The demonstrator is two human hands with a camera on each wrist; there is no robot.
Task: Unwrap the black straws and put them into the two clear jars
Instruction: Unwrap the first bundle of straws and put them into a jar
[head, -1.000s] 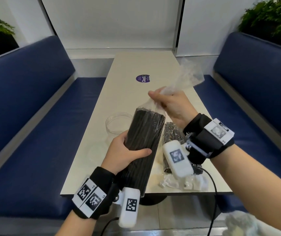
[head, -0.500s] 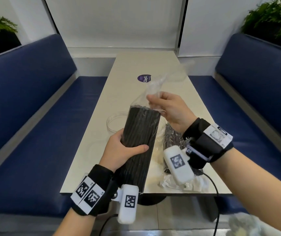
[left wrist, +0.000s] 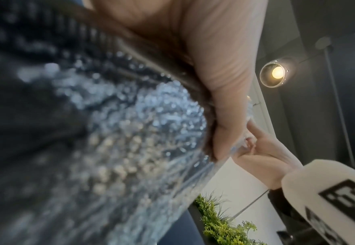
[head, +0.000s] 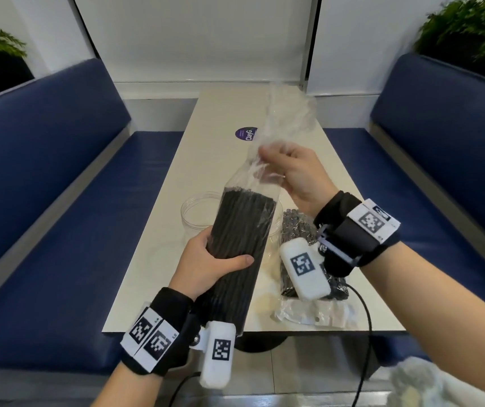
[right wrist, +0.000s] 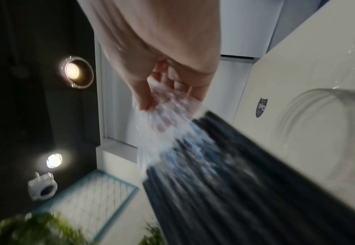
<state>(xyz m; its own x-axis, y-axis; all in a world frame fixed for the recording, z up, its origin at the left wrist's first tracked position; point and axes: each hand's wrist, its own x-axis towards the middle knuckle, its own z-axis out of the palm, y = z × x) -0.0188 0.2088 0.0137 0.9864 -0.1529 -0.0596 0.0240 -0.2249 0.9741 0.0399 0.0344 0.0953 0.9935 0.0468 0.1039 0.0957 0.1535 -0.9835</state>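
My left hand [head: 206,264] grips a thick bundle of black straws [head: 240,239] around its middle, holding it tilted above the table's near end. A clear plastic wrapper [head: 264,171] covers the bundle's far end and trails upward. My right hand [head: 291,168] pinches that wrapper just beyond the straw tips, as the right wrist view shows with the wrapper [right wrist: 162,116] bunched in the fingers. One clear jar [head: 195,212] stands on the table behind the bundle, partly hidden. A second pack of black straws [head: 297,230] lies on the table under my right wrist.
The cream table [head: 159,245] runs away from me between two blue benches [head: 44,201]. A purple round sticker [head: 245,133] sits mid-table. An empty clear wrapper [head: 311,315] lies near the front edge. A black cable [head: 366,318] hangs off the table's right corner.
My right hand has shifted its pinch on the wrapper and lifted slightly, and the wrapper now stands up longer above the straw tips. The left hand keeps its grip on the bundle.
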